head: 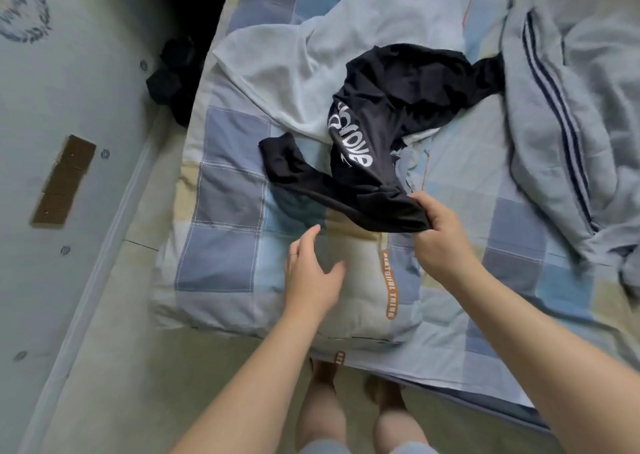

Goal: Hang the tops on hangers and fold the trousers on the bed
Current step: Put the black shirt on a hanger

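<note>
On the floor at far left, dark objects (173, 83) against the bed's edge, too shadowed to name. Above the patchwork quilt (225, 183), left hand (313, 273) loosely spread, fingers relaxed, holding nothing. Just right, black garment (374, 135) with white lettering, crumpled mid-bed across a white garment (311, 55). At its near edge, right hand (438, 232) curled round the fabric. Far right, grey striped garment (561, 124) heaped.

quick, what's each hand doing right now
Left hand: open, holding nothing, above the bed.
Right hand: gripping an edge of the black garment.
</note>
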The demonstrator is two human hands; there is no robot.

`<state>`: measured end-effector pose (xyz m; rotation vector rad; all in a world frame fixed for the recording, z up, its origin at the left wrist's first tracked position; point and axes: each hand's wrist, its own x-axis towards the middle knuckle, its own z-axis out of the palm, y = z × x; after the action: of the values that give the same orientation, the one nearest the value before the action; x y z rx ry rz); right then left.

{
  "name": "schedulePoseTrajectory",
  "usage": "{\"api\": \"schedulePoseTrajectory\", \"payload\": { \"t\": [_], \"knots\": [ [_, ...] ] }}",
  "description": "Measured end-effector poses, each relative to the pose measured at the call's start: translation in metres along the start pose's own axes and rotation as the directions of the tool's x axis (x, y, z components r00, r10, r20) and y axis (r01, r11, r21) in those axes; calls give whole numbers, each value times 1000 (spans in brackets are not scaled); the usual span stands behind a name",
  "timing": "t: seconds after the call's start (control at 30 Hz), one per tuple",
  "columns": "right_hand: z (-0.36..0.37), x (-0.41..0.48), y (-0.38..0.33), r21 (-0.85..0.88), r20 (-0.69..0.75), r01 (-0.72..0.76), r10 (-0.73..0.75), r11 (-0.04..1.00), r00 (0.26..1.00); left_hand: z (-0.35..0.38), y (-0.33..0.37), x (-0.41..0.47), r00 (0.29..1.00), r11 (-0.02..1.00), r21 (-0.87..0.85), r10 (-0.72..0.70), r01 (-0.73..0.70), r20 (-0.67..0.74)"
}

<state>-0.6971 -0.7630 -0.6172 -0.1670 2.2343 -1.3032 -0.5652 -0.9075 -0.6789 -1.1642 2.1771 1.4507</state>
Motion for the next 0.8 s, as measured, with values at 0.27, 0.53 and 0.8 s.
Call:
{"api": "schedulePoseTrajectory", "payload": {
  "t": [0.27,0.53,0.8],
  "knots": [
    [-138,-134,-104,73,-66,170,-166,983,984,8,163,-100,864,802,322,483,-502,143],
    [-283,-212,-103,153,-519,176,-72,973,851,48,241,-183,750,794,25,562,-607,348],
    [-328,-290,-42,82,-605,9,43,997,795,104,314,-276,848,908,-353,361,-226,387]
  ]
}}
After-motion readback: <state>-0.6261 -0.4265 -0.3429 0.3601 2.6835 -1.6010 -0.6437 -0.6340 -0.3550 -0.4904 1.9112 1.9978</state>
